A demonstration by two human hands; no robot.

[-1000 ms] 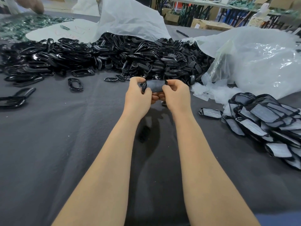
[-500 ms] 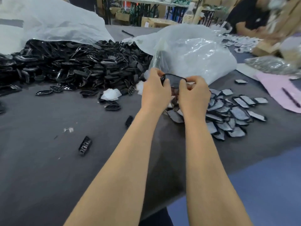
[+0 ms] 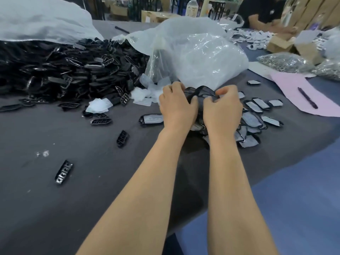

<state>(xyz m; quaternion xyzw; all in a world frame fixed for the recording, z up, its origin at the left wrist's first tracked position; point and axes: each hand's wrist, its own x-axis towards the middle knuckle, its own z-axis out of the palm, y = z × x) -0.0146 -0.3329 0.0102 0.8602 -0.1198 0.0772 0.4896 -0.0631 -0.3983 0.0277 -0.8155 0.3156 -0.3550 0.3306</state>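
Observation:
Both hands hold one small black plastic part (image 3: 201, 92) with a grey film face, just above the dark table cloth (image 3: 92, 181). My left hand (image 3: 176, 107) grips its left end with curled fingers, and my right hand (image 3: 222, 107) pinches its right end. Beneath and to the right of my hands lies a spread of similar film-covered parts (image 3: 257, 115). A big heap of bare black parts (image 3: 64, 74) fills the back left.
A crumpled clear plastic bag (image 3: 198, 57) stands behind my hands. Loose black parts (image 3: 63, 172) and white film scraps (image 3: 99, 105) dot the cloth. A pink sheet (image 3: 294, 89) with a pen (image 3: 307, 97) lies at right. Another person (image 3: 265, 15) sits far right.
The view swung right, from the black heap to the pile of covered parts. Both hands came down toward that pile, still holding the part between them.

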